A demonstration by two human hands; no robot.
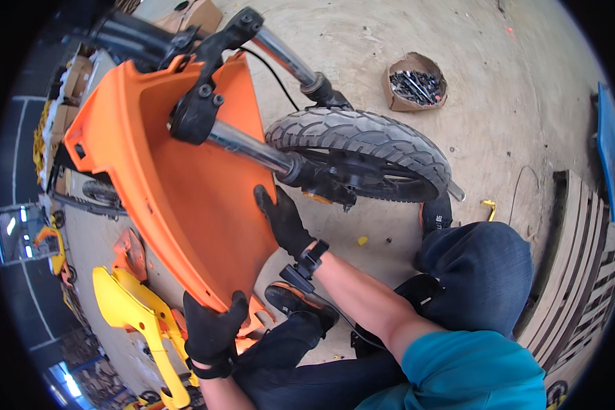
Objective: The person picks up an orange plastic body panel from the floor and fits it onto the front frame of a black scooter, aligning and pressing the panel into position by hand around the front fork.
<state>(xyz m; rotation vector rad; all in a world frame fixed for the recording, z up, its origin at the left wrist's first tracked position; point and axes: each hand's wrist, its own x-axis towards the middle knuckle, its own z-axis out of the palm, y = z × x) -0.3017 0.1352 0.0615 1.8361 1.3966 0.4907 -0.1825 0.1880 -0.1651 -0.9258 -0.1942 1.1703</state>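
A large orange plastic fairing panel [205, 195] stands in front of me, hollow side facing up, beside a fork with two metal tubes [251, 147]. My left hand [215, 328], in a black glove, grips its lower edge, thumb on the inner face. Also gloved in black, my right hand [285, 222] is closed on the panel's right edge, below the nearer fork tube. A black triple clamp [201, 102] joins the fork tubes and overlaps the panel's upper part. Attached to the fork is a front wheel [369, 147] with a treaded tyre. Both hands' far-side fingers are hidden behind the panel.
Yellow plastic body parts [126, 297] lie on the floor at left. Farther off, a cardboard box [417, 82] holds small metal parts. At right are a wooden pallet [560, 253], a small yellow bracket [488, 208] and a blue panel [608, 150]. My bent knee [482, 273] is near the wheel.
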